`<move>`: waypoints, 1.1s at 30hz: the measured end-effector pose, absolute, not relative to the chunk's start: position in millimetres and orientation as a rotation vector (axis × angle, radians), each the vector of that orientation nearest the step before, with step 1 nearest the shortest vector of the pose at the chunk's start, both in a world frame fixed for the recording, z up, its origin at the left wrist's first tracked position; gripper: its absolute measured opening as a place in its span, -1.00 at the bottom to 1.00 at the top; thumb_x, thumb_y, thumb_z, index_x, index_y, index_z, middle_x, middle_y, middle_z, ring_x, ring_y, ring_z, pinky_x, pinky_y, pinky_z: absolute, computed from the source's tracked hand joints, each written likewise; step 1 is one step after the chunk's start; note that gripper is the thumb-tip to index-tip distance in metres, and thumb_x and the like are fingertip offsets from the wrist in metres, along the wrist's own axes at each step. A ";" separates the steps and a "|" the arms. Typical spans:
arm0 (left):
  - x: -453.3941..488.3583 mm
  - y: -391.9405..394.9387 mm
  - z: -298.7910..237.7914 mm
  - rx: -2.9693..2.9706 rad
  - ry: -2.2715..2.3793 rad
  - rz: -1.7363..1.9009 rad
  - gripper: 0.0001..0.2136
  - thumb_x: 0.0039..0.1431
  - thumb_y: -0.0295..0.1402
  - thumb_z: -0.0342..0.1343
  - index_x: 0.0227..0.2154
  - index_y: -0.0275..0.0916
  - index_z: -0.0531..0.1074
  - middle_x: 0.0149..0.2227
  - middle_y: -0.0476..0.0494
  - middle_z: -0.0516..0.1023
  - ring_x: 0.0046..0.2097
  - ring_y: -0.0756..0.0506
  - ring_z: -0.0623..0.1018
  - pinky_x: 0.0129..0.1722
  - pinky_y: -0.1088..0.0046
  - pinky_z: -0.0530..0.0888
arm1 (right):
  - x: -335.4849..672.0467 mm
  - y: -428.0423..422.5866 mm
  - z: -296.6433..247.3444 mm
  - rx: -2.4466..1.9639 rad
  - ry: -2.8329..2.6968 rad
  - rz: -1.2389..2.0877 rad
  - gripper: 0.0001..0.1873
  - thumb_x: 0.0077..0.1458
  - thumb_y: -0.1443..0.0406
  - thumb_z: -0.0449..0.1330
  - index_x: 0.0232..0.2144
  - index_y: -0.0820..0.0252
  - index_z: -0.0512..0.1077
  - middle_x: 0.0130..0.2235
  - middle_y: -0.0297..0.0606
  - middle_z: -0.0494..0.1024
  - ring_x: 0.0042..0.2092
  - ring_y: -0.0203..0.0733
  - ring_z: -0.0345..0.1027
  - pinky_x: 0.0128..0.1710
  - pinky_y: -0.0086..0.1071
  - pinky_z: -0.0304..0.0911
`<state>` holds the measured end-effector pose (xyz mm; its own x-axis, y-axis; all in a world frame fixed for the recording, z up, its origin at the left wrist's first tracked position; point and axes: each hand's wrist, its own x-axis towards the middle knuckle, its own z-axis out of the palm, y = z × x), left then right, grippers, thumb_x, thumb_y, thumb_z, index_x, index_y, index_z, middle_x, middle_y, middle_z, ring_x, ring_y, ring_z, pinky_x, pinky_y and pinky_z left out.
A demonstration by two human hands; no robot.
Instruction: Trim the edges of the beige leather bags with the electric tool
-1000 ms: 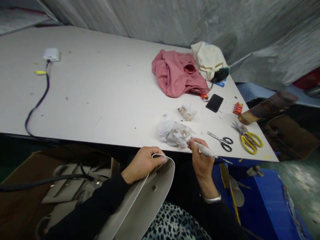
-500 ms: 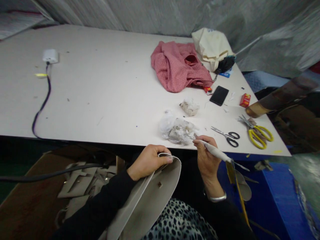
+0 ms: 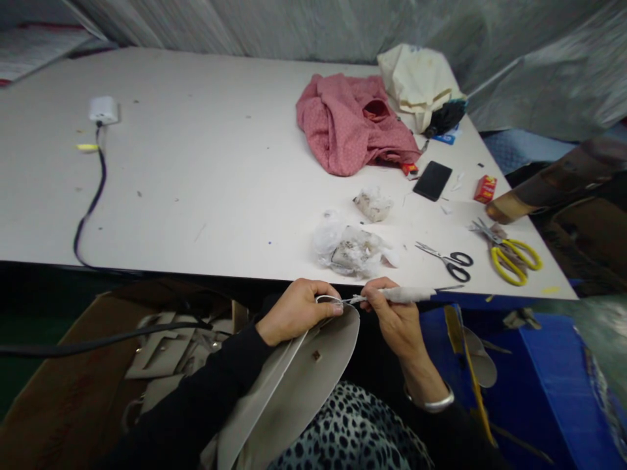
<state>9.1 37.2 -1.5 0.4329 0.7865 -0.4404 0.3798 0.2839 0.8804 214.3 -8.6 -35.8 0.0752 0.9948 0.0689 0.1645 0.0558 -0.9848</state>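
My left hand (image 3: 296, 312) is closed on the top edge of a beige bag (image 3: 306, 385) that rests on my lap, its curved flap hanging open with a small metal fitting inside. A thin white loop shows at the pinched edge. Between the fingers of my right hand (image 3: 396, 326) is a slim tool with a white-wrapped handle (image 3: 409, 295). Its tip touches or nearly touches the bag's edge by my left thumb. On the table just beyond lies a crumpled clear plastic wrap with a dirty beige lump (image 3: 350, 251).
Black-handled scissors (image 3: 453, 264), yellow-handled shears (image 3: 514, 258), a phone (image 3: 433, 181) and a small red box (image 3: 485, 188) lie on the right of the table (image 3: 210, 163). Behind is pink cloth (image 3: 337, 124). A carton (image 3: 63, 385) of beige pieces stands lower left; a blue bin (image 3: 548, 378) lower right.
My right hand has moved left from the plastic-wrapped lump to the bag's edge, bringing the tool's tip there. My left hand keeps its hold on the bag.
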 end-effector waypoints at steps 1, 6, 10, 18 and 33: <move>9.2 36.8 -1.3 1.331 1.165 0.376 -0.84 0.02 -0.29 0.30 -0.40 -0.28 0.61 -0.44 -0.05 0.60 -0.38 -0.05 0.49 -0.29 0.45 0.37 | 215.3 -7.7 -34.9 -1.322 -1.333 1.019 -0.73 0.35 0.10 0.19 -0.32 0.13 0.49 -0.45 -0.38 0.51 -0.40 -0.26 0.41 -0.35 -0.41 0.29; 12.7 34.8 -1.8 1.351 1.156 0.385 -0.87 -0.01 -0.31 0.28 -0.47 -0.28 0.59 -0.47 -0.05 0.59 -0.37 -0.07 0.49 -0.27 0.43 0.38 | 219.3 5.4 -20.1 -1.301 -1.588 1.004 -0.60 0.42 0.07 0.05 -0.39 0.14 0.43 -0.49 -0.39 0.41 -0.42 -0.26 0.32 -0.37 -0.39 0.21; 16.1 32.7 -5.5 1.349 1.130 0.341 -0.89 -0.05 -0.33 0.26 -0.51 -0.28 0.56 -0.50 -0.03 0.54 -0.40 -0.06 0.45 -0.32 0.43 0.34 | 219.6 17.0 -3.5 -1.277 -1.827 1.008 -0.54 0.43 0.03 -0.01 -0.44 0.13 0.35 -0.47 -0.38 0.35 -0.38 -0.23 0.25 -0.34 -0.36 0.17; 15.1 34.4 -7.1 1.279 1.062 0.270 -0.88 -0.07 -0.34 0.25 -0.49 -0.29 0.57 -0.53 0.00 0.48 -0.45 -0.02 0.38 -0.39 0.46 0.28 | 217.1 13.1 -32.7 -1.128 -1.463 1.280 -0.48 0.41 -0.01 0.03 -0.51 0.17 0.34 -0.51 -0.39 0.28 -0.45 -0.27 0.18 -0.43 -0.39 0.13; -16.4 47.8 -0.7 1.368 1.319 0.537 -0.83 0.13 -0.24 0.21 -0.35 -0.25 0.56 -0.38 -0.04 0.60 -0.31 -0.10 0.52 -0.24 0.43 0.40 | 216.9 26.8 -43.6 -1.399 -1.123 0.515 -0.70 0.35 0.06 0.17 -0.28 0.15 0.47 -0.37 -0.34 0.50 -0.36 -0.21 0.46 -0.28 -0.32 0.41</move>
